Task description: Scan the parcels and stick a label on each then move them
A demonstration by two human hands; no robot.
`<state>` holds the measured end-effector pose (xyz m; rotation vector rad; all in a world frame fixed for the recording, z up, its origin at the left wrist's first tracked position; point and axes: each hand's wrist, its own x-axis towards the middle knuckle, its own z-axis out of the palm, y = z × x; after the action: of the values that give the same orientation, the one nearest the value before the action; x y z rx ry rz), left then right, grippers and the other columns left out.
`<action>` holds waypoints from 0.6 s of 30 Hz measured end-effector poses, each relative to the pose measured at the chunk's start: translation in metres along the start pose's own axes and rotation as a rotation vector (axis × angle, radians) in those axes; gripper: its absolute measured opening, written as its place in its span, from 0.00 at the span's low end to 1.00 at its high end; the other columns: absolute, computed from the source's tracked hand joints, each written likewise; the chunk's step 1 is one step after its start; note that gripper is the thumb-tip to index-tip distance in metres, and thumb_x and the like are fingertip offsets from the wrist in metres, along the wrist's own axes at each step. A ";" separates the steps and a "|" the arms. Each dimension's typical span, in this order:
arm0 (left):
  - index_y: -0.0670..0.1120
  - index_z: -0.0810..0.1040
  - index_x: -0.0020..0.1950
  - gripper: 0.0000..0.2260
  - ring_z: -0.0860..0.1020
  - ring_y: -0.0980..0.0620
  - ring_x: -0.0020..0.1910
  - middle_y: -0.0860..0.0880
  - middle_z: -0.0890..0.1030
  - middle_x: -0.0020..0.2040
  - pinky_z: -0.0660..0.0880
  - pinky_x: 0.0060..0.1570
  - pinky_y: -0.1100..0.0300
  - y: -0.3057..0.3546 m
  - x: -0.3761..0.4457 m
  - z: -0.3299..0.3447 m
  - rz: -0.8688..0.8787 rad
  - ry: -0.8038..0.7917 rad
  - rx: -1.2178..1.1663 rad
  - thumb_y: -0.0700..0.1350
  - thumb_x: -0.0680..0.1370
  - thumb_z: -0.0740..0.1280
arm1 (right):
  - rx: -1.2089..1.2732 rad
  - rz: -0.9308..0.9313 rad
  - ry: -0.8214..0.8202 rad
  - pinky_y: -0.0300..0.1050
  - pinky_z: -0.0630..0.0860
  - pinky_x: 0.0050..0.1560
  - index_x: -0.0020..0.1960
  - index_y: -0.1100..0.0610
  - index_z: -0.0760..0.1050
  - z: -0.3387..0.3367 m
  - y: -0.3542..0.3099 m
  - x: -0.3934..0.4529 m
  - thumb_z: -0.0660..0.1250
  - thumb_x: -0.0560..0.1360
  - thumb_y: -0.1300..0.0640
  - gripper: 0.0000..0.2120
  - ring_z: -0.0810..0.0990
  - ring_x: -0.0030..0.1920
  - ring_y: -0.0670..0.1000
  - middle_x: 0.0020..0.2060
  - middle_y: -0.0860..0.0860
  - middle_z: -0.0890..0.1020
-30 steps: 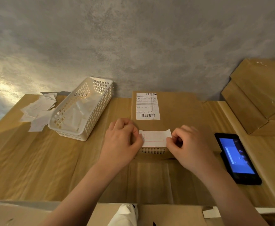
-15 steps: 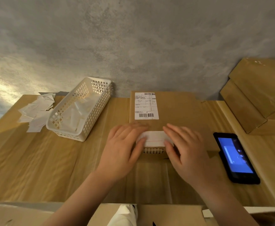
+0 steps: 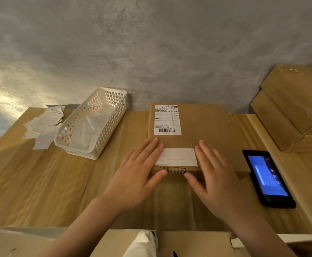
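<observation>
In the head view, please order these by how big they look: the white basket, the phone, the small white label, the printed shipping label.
1. white basket
2. phone
3. small white label and printed shipping label: they look alike, so no ranking; the small one lies nearer the camera.

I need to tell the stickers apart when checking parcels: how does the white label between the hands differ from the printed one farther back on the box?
The small white near-edge label is wider than tall and nearly blank, with a faint red outline; the printed shipping label is taller than wide and carries black text and barcodes. The near one sits at the front edge, the printed one at the far left. Both lie flat on the brown cardboard parcel.
</observation>
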<state>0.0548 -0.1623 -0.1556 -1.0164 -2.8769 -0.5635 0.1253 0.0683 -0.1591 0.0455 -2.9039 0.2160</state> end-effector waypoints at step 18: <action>0.62 0.75 0.65 0.16 0.76 0.60 0.61 0.60 0.80 0.59 0.68 0.65 0.56 0.001 0.027 0.019 -0.658 0.119 -1.065 0.58 0.84 0.51 | 1.675 1.019 0.145 0.44 0.75 0.55 0.56 0.54 0.79 -0.021 0.050 0.011 0.64 0.80 0.50 0.10 0.81 0.57 0.48 0.56 0.51 0.84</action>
<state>0.0358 -0.1383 -0.1681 0.0723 -2.6458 -2.2065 0.1166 0.1205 -0.1434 -1.0219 -1.4847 2.3716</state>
